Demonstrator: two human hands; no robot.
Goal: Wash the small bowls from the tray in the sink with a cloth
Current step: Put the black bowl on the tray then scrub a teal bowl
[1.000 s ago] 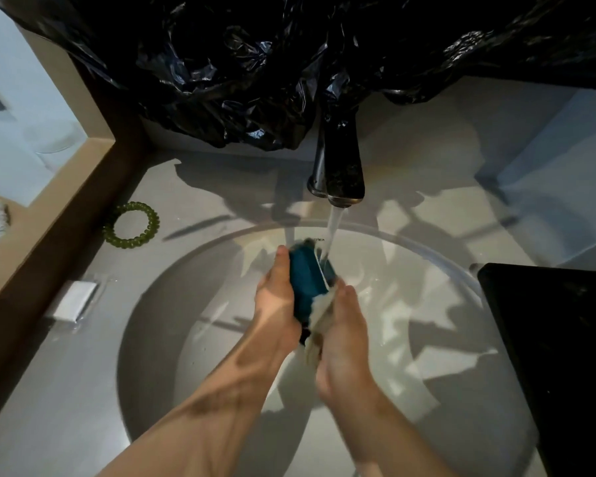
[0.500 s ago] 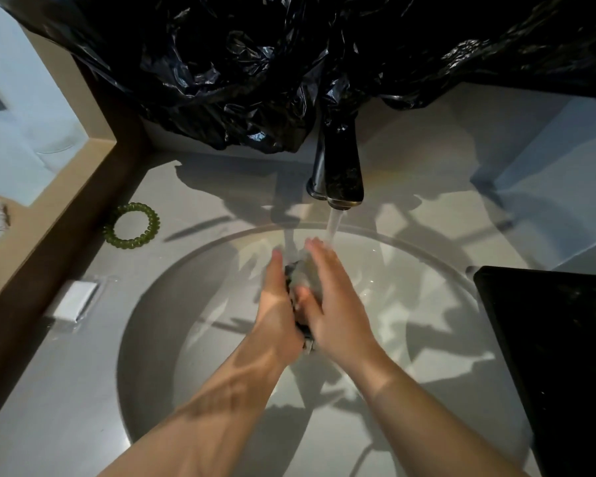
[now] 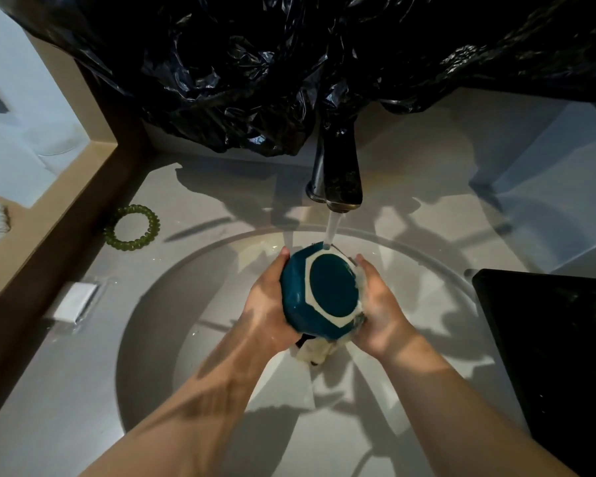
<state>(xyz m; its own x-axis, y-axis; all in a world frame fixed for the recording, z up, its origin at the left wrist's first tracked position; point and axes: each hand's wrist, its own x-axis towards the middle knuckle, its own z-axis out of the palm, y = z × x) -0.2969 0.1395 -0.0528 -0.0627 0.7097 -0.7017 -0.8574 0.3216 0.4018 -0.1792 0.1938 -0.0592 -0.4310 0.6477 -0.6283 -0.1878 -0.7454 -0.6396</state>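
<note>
A small teal bowl (image 3: 324, 292) with a pale ring round its base is held upside down over the round white sink (image 3: 159, 325), its bottom facing me. Water runs from the dark tap (image 3: 339, 177) onto its far edge. My left hand (image 3: 267, 306) grips the bowl's left side. My right hand (image 3: 381, 306) holds its right side with a wet pale cloth (image 3: 315, 352) pressed against it; the cloth hangs out below the bowl. A black tray (image 3: 551, 342) stands at the right; its inside is too dark to read.
A green coiled hair tie (image 3: 132, 227) and a small white block (image 3: 74, 302) lie on the grey counter to the left. A brown ledge (image 3: 45, 235) borders the left side. Crumpled black plastic (image 3: 255, 74) hangs behind the tap.
The bowl has been turned so its base faces up toward me. My right hand slid from over the bowl to its right side, with the cloth now under it.
</note>
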